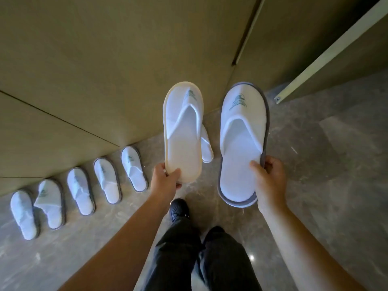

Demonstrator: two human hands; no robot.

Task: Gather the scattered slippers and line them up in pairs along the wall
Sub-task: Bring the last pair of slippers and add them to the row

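My left hand (167, 178) grips the heel of a white slipper with a cream edge (183, 143), held up in the air with its toe pointing at the wall. My right hand (267, 181) grips the heel of a white slipper with a grey edge (241, 148), held beside the first one. Behind the cream-edged slipper, another white slipper (206, 149) lies on the floor, mostly hidden. Several white grey-edged slippers (107, 181) stand in a row along the tan wall (84, 80), toes toward it.
The grey marble floor (325, 164) spreads to the right. A door or panel edge (327, 53) juts out at the upper right. My dark trousers and a black shoe (178, 208) are below the hands.
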